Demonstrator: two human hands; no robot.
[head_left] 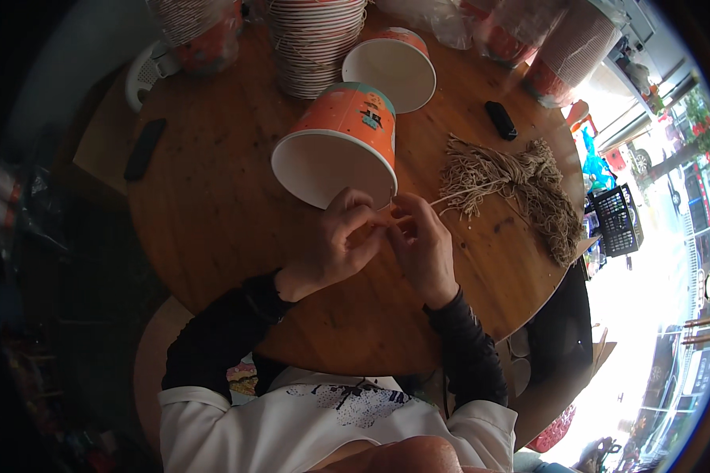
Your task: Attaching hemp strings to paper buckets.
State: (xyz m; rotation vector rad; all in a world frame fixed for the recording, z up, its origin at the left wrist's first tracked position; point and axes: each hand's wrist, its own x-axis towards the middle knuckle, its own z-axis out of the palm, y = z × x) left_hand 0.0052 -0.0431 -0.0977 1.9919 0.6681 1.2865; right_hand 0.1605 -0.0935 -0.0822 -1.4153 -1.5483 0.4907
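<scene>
An orange paper bucket (347, 114) with a white rim and a teal band lies on its side, its mouth tilted toward me. Just in front of its rim, my left hand (335, 240) and my right hand (424, 243) meet with fingertips pinched together. A thin beige cord (452, 195) runs into the fingers of my right hand from the right. Both hands appear closed on this cord beside the rim's right edge, though its end is mostly hidden between the fingers. To the right lies a loose bundle of beige cords (521, 177).
Behind stand a second bucket (394, 75) on its side and a tall stack of nested buckets (315, 43). Plastic-wrapped bucket stacks (572, 55) are at the far right. A dark flat object (145, 150) and a small black object (501, 121) lie on the round wooden table (213, 229).
</scene>
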